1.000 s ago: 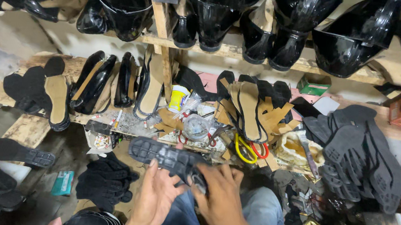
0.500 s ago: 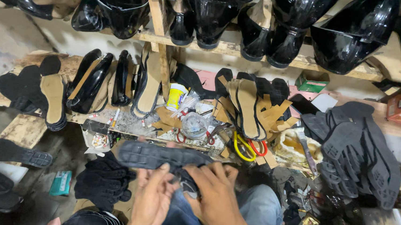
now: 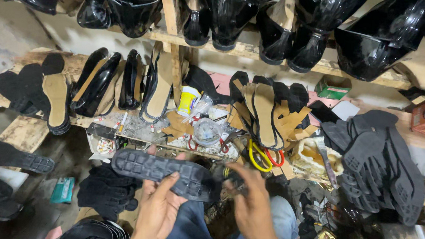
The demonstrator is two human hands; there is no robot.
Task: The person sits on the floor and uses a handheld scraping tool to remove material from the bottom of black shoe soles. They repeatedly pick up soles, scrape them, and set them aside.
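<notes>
Left hand (image 3: 159, 208) closed around a black rubber shoe sole (image 3: 161, 172), tread up, held level above the lap. Right hand (image 3: 251, 202) curled on the sole's right end, fingers bent over something small and dark, unclear. Just beyond: cluttered bench (image 3: 24, 131) with yellow-handled scissors (image 3: 257, 157), a glue pot (image 3: 188, 101), insoles. Stacked soles (image 3: 379, 161) far right; glossy black shoes on the shelf (image 3: 247, 49) above.

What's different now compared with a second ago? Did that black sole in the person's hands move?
The black rubber sole has swung from a slant to lie nearly level, tread up, and a little further left. The left hand has kept hold of it from below; the right hand stays at its right end, where its grip is blurred. The stack of soles on the right and the shoes on the shelf look unchanged.
</notes>
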